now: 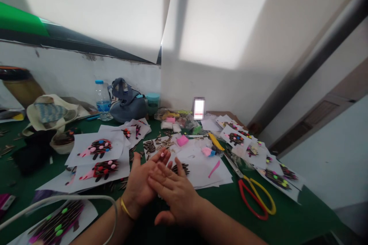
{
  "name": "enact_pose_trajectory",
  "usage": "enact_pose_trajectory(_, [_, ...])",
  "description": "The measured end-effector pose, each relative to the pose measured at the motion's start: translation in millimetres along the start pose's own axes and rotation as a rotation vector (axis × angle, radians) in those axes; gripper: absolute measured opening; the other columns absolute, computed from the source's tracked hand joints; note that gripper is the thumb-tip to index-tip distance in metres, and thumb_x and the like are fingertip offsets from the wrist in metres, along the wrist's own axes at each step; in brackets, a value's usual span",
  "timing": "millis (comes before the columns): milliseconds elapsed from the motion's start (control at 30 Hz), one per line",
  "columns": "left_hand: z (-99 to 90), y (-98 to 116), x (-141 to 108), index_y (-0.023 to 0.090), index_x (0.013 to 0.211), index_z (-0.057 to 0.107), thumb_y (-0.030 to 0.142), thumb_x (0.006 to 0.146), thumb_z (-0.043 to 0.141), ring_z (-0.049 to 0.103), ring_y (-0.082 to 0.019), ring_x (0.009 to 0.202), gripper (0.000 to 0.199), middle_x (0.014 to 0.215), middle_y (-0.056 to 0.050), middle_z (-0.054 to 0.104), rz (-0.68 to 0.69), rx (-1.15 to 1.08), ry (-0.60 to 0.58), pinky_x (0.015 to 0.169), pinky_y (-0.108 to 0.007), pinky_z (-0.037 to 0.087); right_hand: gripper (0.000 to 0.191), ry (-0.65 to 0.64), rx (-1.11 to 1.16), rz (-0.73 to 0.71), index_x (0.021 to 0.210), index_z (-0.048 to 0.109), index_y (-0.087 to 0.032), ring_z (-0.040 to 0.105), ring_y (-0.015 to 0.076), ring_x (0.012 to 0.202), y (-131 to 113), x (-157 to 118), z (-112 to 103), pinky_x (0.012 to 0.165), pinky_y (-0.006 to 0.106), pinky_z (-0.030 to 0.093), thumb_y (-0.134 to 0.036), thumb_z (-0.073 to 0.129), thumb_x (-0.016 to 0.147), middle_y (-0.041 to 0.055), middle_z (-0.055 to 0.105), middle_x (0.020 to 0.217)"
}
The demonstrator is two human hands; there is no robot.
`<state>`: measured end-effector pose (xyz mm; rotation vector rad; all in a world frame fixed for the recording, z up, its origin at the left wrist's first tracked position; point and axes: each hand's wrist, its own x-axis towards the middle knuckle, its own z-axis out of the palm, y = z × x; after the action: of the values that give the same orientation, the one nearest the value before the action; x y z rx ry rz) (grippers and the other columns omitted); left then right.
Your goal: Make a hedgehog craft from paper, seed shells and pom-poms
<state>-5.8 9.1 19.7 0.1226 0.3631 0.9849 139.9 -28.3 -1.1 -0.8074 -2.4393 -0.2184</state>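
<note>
My left hand (143,180) is turned palm up with its fingers stretched out, and a gold bangle (125,208) circles the wrist. A small pink bit of what looks like clay (162,155) rests near its fingertips. Across that palm lies my right hand (175,191), flat with fingers extended; whatever is between the palms is hidden. Just beyond the hands is a white paper sheet (198,178) bearing a patch of sunflower seeds (181,169), partly covered by my fingers, and a magenta strip (214,169). A pink clay lump (182,140) sits farther back among loose seeds (155,146).
Scissors with red and yellow handles (255,197) lie right, near a yellow cutter (216,142). Seed-hedgehog pictures (99,149) are piled left, with more pictures (237,137) at right. A water bottle (102,101) and blue bag (128,103) stand behind. A white cable (71,197) crosses my left forearm.
</note>
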Motion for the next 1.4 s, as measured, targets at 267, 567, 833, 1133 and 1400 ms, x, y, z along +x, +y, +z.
enact_pose_trajectory(267, [4.8, -4.5, -3.0, 0.007, 0.142, 0.035, 0.074, 0.081, 0.034, 0.056, -0.029, 0.118, 0.090, 0.123, -0.021, 0.061, -0.048, 0.010, -0.026, 0.104, -0.042, 0.040, 0.080, 0.046, 0.016, 0.101, 0.143, 0.035, -0.019, 0.023, 0.0298, 0.141, 4.7, -1.3, 1.3, 0.113, 0.060, -0.007, -0.074, 0.028, 0.086, 0.0082, 0.046, 0.143])
enact_pose_trajectory(567, [-0.1, -4.3, -0.8, 0.007, 0.143, 0.033, 0.074, 0.080, 0.035, 0.056, -0.030, 0.117, 0.092, 0.123, -0.021, 0.060, -0.055, 0.010, 0.016, 0.103, -0.044, 0.040, 0.087, 0.046, 0.008, 0.082, 0.145, 0.032, -0.018, 0.021, 0.0289, 0.142, 2.2, 0.1, 3.0, 0.115, 0.055, -0.006, -0.077, 0.030, 0.082, 0.0077, 0.042, 0.146])
enact_pose_trajectory(833, [1.0, -8.0, -0.6, 0.008, 0.141, 0.038, 0.071, 0.080, 0.043, 0.054, -0.030, 0.120, 0.087, 0.126, -0.021, 0.059, -0.070, 0.034, 0.069, 0.105, -0.041, 0.039, 0.091, 0.013, 0.007, 0.059, 0.146, 0.030, -0.016, 0.024, 0.0295, 0.141, 1.1, 1.8, 1.1, 0.117, 0.053, -0.001, -0.079, 0.033, 0.080, 0.0095, 0.041, 0.146])
enact_pose_trajectory(1133, [-1.4, -3.6, 1.0, 0.010, 0.139, 0.042, 0.070, 0.082, 0.040, 0.056, -0.028, 0.119, 0.082, 0.126, -0.019, 0.059, -0.016, 0.076, 0.051, 0.104, -0.039, 0.040, 0.092, -0.024, 0.024, 0.003, 0.147, 0.027, -0.017, 0.021, 0.0275, 0.142, -1.7, 2.5, -2.0, 0.118, 0.050, 0.002, -0.078, 0.037, 0.079, 0.0084, 0.039, 0.147])
enact_pose_trajectory(1400, [-0.7, 0.7, 3.2, 0.007, 0.136, 0.044, 0.071, 0.083, 0.035, 0.061, -0.027, 0.109, 0.084, 0.117, -0.019, 0.064, 0.025, 0.069, 0.082, 0.098, -0.040, 0.047, 0.088, -0.067, 0.071, -0.025, 0.148, 0.024, -0.017, 0.021, 0.0261, 0.142, -3.1, 2.0, -1.8, 0.118, 0.049, 0.001, -0.074, 0.038, 0.082, 0.0082, 0.039, 0.147])
